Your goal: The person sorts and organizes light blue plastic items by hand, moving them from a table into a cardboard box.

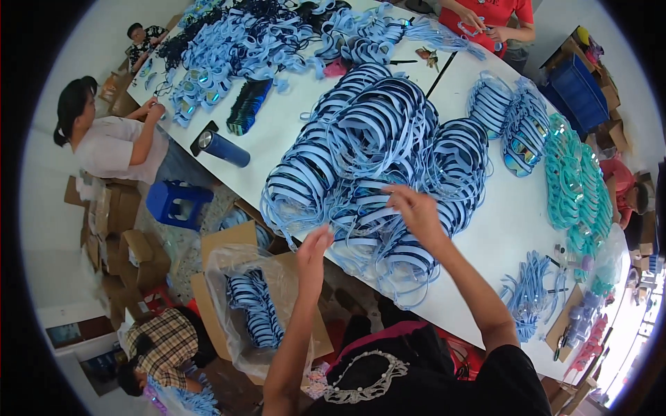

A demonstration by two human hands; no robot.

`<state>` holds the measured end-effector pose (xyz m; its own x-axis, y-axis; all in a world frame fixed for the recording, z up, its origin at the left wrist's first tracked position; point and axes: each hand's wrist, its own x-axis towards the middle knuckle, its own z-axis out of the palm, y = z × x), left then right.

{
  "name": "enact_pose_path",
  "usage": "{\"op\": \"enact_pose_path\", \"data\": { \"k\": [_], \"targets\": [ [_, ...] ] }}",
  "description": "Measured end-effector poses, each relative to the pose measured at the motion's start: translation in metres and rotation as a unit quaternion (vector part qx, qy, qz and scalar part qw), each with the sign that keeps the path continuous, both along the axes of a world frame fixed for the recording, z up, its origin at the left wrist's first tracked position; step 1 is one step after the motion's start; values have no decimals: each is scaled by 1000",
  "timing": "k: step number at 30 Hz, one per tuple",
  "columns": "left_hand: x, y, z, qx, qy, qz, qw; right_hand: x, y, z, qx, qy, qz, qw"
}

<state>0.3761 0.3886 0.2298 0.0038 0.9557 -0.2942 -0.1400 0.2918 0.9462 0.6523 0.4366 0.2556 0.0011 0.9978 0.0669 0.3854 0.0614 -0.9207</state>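
A large pile of swim goggles [378,125] with light blue straps and dark lenses lies in stacked rows on the white table in front of me. My right hand [414,209] is over the near part of this pile, its fingers bent but apart, with nothing visible between them. At the pile's near left edge my left hand [313,251] is raised with its fingers stretched upward, and it appears to hold nothing. Below it stands an open cardboard box [201,295] lined with a clear plastic bag [236,347]. Rows of blue goggles [255,308] lie inside.
A blue bottle [223,149] stands on the table's left side. Green goggles [576,187] and loose blue straps [527,295] lie at right. Co-workers are at left, far right, lower left and across the white table [277,132]. A blue stool [179,203] is at left.
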Motion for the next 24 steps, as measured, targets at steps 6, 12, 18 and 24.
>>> {"op": "enact_pose_path", "data": {
  "k": [6,12,18,24],
  "targets": [
    [90,163,19,-101,-132,-35,985,66,93,46,220,-217,-97,946],
    [132,251,-7,-241,-173,21,955,48,156,18,227,-153,-67,959],
    [146,280,-11,-269,11,-42,962,31,157,-6,187,-369,-82,907],
    [155,292,-20,-256,6,-12,967,20,143,-17,152,-407,-74,898]
  ]
}}
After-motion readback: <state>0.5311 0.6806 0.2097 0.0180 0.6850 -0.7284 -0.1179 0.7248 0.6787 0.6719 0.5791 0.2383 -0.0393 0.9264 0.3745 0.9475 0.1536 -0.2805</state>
